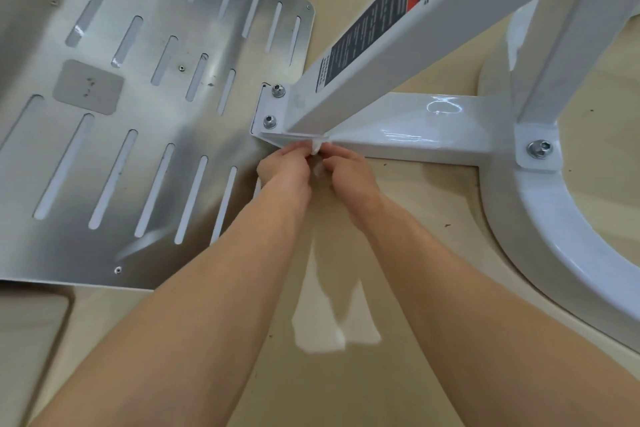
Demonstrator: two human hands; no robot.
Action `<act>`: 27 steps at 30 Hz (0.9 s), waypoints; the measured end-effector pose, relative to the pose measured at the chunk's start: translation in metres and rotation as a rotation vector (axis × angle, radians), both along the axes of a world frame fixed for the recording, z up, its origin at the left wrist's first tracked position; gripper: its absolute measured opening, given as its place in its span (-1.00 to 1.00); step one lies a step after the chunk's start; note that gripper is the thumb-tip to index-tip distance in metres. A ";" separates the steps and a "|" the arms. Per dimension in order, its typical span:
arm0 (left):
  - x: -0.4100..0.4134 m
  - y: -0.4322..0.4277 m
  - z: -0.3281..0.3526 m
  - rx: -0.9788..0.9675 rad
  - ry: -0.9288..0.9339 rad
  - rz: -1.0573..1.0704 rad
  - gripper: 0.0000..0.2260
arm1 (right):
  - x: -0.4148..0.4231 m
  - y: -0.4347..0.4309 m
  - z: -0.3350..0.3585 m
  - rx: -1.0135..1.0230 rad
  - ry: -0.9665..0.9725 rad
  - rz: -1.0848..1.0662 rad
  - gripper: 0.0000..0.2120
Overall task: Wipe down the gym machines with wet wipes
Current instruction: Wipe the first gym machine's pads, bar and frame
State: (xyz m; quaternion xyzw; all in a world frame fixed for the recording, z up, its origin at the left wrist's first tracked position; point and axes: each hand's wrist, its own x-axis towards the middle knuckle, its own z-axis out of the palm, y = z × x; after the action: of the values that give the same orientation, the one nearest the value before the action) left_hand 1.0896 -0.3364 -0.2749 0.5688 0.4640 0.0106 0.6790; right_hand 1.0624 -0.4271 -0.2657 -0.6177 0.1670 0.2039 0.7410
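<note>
Head view: left hand (285, 168) and right hand (348, 168) both pinch one wet wipe (317, 322), probably spreading it to wipe the white frame (415, 135) just beyond.

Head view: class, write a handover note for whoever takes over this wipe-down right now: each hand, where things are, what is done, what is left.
Left hand: pinches the wet wipe.
Right hand: pinches the same wipe from the other side.
Where: the wipe is bunched between both hands at the joint where the slanted post meets the base beam, beside the slotted footplate.
Done: cannot tell which surfaces are already wiped.
Left: probably post, beam, curved foot and footplate; dark specks show on the plate.
</note>
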 end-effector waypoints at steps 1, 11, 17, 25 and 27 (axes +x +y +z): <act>0.001 0.006 0.002 -0.007 -0.006 0.006 -0.89 | 0.000 0.006 0.003 0.016 0.003 0.015 -0.56; 0.004 0.006 0.029 -0.075 -0.064 0.038 -0.83 | -0.002 0.012 0.025 0.062 0.021 -0.068 -0.58; 0.005 0.003 0.049 -0.036 -0.092 -0.012 -0.83 | -0.007 0.006 0.045 0.065 -0.022 -0.099 -0.56; -0.009 -0.050 0.077 0.025 -0.099 -0.129 -0.83 | -0.020 -0.040 0.069 0.064 -0.035 -0.244 -0.62; -0.011 -0.064 0.085 0.028 -0.119 -0.152 -0.80 | -0.023 -0.052 0.077 0.059 -0.055 -0.290 -0.65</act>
State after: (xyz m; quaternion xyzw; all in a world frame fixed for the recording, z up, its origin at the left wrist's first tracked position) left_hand 1.0781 -0.4004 -0.1901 0.6101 0.3781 -0.0007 0.6963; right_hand 1.0397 -0.4791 -0.1890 -0.5703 0.2280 0.0826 0.7849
